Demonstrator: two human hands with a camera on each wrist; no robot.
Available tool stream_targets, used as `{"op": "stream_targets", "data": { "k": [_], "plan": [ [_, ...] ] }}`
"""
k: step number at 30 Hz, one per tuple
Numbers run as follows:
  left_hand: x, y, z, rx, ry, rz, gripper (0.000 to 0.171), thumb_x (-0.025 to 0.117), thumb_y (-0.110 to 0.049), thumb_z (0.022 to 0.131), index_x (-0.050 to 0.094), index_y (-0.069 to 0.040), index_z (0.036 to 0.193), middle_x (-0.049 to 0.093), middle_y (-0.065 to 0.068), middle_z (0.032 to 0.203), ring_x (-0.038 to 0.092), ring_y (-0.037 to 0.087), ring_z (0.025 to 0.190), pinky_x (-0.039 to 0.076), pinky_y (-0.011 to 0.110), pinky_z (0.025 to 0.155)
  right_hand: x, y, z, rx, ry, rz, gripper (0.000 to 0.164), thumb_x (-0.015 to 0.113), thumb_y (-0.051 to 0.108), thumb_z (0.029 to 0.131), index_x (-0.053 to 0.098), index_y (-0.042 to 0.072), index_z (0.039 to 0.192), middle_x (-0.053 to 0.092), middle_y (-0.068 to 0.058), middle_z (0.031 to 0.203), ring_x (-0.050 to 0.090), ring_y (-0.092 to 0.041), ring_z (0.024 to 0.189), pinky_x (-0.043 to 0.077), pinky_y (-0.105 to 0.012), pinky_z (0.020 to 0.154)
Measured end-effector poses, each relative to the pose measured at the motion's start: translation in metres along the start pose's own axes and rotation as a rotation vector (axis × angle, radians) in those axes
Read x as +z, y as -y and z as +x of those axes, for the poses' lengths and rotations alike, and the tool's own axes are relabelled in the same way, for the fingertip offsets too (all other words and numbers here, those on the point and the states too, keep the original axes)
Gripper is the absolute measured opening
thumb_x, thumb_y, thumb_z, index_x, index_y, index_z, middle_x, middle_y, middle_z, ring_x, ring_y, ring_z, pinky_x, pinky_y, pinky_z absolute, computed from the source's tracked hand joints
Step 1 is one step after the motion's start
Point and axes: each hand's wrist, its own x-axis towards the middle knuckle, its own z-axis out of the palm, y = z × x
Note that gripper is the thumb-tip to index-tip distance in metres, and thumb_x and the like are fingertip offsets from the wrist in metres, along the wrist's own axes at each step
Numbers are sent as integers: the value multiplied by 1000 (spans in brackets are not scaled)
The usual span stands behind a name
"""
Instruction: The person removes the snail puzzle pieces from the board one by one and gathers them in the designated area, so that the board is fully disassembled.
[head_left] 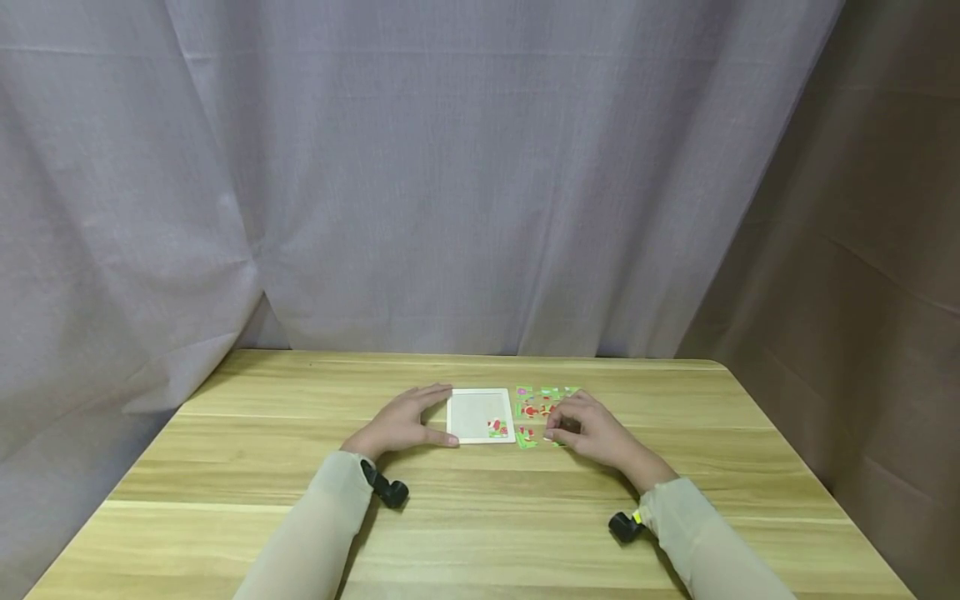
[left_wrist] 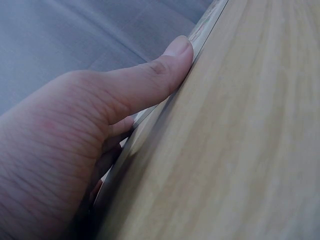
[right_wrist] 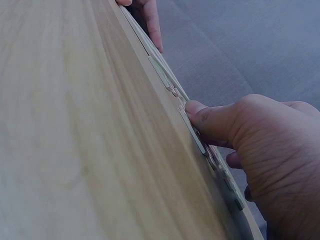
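A shallow white-rimmed puzzle tray point(head_left: 449, 417) lies on the table, with one red, white and green puzzle piece point(head_left: 497, 428) set in its near right corner. My left hand point(head_left: 401, 421) rests at the tray's left side, fingers at the far corner and thumb at the near one. In the left wrist view the thumb point(left_wrist: 172, 57) lies straight along the tray's edge. My right hand point(head_left: 596, 429) is right of the tray, over loose puzzle pieces point(head_left: 527, 438). Its thumb point(right_wrist: 207, 117) and curled index finger pinch a puzzle piece point(right_wrist: 191, 131) close to the tabletop; the fingers hide much of it.
More loose pieces point(head_left: 522, 392) with green, red and pink print lie in rows right of the tray, partly under my right hand. The wooden table point(head_left: 465, 533) reaches back to a grey curtain point(head_left: 420, 183). Each sleeve cuff carries a small black camera point(head_left: 624, 527).
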Motion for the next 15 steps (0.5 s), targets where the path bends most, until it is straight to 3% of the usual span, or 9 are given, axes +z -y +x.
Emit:
{"op": "stream_targets", "data": {
  "k": [15],
  "plan": [
    [1,1,1,-4,1,-6,102,91,-55,89,49,-10,170,42,12,181,35,42,170,20,68,142,0,0,0,-30,-24,-6,21,90,15,95,76,28,89,71,17,91,50,-5,92,46,-27,78]
  ]
}}
